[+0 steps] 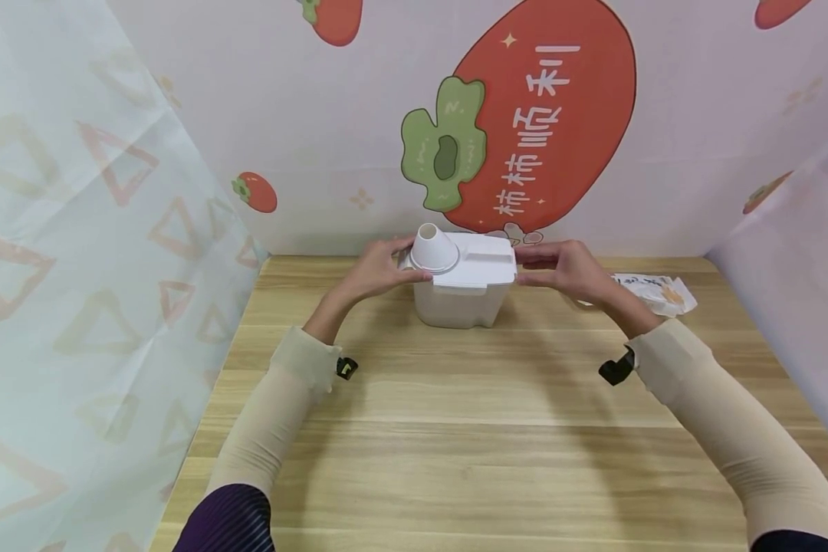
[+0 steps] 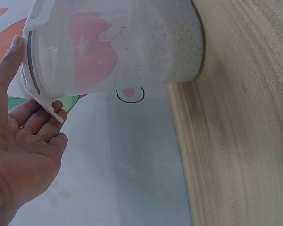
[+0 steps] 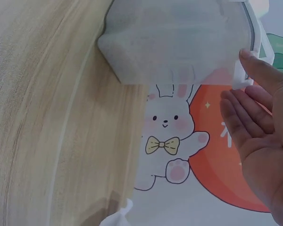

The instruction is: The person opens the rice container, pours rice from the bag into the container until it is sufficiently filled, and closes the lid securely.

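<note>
A translucent storage container (image 1: 455,307) with pale grains inside stands at the back of the table. Its white lid (image 1: 486,257) is on, and a white cone-shaped cup (image 1: 434,247) sits at the lid's left end. My left hand (image 1: 379,270) grips the left end of the lid; in the left wrist view, the thumb lies along the rim and the fingers curl at a projecting lip. At the opposite end, my right hand (image 1: 569,268) touches the lid's corner with its thumb. The right hand's other fingers (image 3: 243,113) extend fairly straight beside the clip.
A white printed packet (image 1: 655,293) lies on the wooden table (image 1: 455,429) to the right, partly behind the right forearm. Close behind the container rises a wall (image 1: 331,153) covered with persimmon prints. Patterned sheets also flank the table on both sides.
</note>
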